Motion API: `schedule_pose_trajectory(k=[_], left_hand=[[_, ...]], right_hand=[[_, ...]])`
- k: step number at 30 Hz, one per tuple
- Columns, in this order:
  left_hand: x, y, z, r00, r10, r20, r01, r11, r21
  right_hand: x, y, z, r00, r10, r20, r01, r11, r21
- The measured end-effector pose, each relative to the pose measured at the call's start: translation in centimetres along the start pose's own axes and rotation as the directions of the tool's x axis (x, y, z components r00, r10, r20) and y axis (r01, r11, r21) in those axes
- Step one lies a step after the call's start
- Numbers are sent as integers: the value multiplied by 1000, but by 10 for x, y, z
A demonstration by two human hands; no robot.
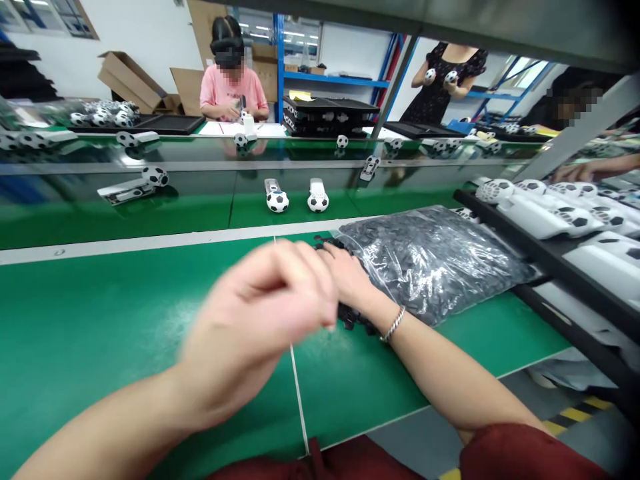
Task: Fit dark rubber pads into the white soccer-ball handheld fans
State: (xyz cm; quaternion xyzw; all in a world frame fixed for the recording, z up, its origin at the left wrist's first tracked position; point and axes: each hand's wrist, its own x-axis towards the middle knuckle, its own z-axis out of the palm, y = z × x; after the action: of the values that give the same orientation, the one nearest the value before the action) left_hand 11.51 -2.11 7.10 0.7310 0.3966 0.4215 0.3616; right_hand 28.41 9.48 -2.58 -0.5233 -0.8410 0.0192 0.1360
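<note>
My left hand (265,300) is raised over the green work surface, blurred by motion. Its fingers are curled in and closed; whatever they may hold is hidden. Farther right, my right hand (347,273), with a chain bracelet (394,325) at the wrist, lies on a pile of small black parts (349,316). Its visible fingers are stretched out over the pile, and my left hand covers some of them from view. Beside that hand is a clear plastic bag (435,260) full of dark small parts.
Two football-patterned devices (277,200) (318,197) stand on the green conveyor (200,213) ahead; another device (133,190) lies left. Black trays (550,243) of white football-patterned housings rise at right. A person in pink (234,93) sits opposite; another (440,87) stands holding two football-patterned pieces.
</note>
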Motion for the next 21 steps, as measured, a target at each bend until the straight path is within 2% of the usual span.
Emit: schedule_pose_trajectory(k=[2, 3, 5, 7, 9, 12, 16, 19, 21], left_hand=[[5, -20, 27, 978, 103, 183, -96, 994, -48], [6, -32, 42, 943, 147, 299, -160, 987, 18], [5, -59, 72, 844, 230, 485, -356, 916, 185], [7, -81, 96, 772, 273, 573, -507, 809, 297], [14, -95, 109, 743, 293, 602, -579, 733, 357], [34, -106, 110, 746, 296, 597, -612, 660, 437], [55, -116, 87, 813, 233, 534, -555, 589, 588], [54, -117, 73, 868, 188, 460, -471, 608, 639], [46, -110, 75, 870, 215, 444, -468, 644, 606]], right_hand=[[6, 7, -3, 991, 50, -123, -40, 996, 81], [9, 12, -5, 980, 69, -186, -46, 991, 126], [14, 21, -8, 959, 78, -272, -23, 979, 201], [17, 27, -10, 949, 79, -306, 1, 967, 253], [18, 30, -11, 945, 83, -317, 14, 956, 292], [17, 30, -11, 940, 88, -329, 28, 943, 332], [18, 29, -10, 931, 76, -356, 63, 929, 364], [19, 28, -11, 899, 67, -434, 133, 900, 415], [20, 27, -15, 858, 81, -507, 201, 856, 476]])
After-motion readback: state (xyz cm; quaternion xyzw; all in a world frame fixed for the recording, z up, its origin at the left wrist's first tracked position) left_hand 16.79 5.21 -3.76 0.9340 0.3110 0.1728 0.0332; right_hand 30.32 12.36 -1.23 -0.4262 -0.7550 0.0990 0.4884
